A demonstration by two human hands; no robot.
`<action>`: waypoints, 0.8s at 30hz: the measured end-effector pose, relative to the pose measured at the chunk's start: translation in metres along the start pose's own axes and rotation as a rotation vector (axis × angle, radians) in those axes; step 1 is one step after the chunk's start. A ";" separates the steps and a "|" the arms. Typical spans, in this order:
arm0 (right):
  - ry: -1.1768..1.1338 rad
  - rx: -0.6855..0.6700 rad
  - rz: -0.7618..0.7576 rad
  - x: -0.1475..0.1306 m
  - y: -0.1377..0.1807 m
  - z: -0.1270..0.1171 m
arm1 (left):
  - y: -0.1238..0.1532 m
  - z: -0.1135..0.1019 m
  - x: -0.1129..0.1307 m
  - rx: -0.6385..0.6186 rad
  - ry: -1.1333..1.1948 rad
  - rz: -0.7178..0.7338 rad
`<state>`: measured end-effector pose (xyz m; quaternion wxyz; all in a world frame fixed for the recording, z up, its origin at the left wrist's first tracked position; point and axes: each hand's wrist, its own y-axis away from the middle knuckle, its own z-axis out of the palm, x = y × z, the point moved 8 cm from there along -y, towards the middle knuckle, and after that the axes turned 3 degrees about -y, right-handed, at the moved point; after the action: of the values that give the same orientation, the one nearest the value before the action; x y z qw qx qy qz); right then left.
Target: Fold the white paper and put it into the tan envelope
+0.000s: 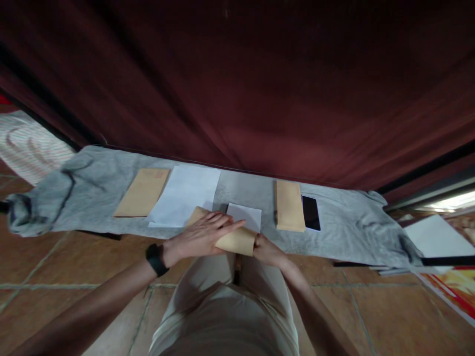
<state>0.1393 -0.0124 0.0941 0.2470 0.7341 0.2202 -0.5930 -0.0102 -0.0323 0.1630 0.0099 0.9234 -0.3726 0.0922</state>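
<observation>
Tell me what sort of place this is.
Probably an improvised indoor workspace, though home or shop is unclear: brown envelopes lie on a grey cloth, above a tiled floor.

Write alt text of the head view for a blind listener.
A person's left hand lies across a brown envelope while the right hand holds its end, over the near edge of a gray cloth. On the cloth, left to right, are another brown envelope, large white paper, a small white sheet, a brown envelope stack and a phone.
</observation>
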 end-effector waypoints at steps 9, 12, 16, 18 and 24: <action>0.069 0.369 -0.020 0.020 0.008 -0.047 | 0.034 0.000 -0.104 0.010 -0.077 -0.299; 0.333 0.440 -0.112 0.024 0.004 -0.044 | 0.035 0.007 -0.139 -0.086 -0.048 -0.372; 0.685 0.474 -0.214 0.030 -0.007 -0.028 | 0.032 0.020 -0.170 -0.186 -0.028 -0.395; 0.840 0.457 -0.207 0.038 -0.014 -0.019 | 0.032 0.028 -0.178 -0.212 -0.031 -0.404; 1.023 0.428 -0.137 0.065 -0.024 -0.005 | 0.036 0.048 -0.185 -0.240 -0.029 -0.410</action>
<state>0.1417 0.0114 0.0286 -0.0851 0.9461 0.2340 -0.2073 -0.1578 0.0649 0.0814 0.1330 0.9731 -0.1855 0.0300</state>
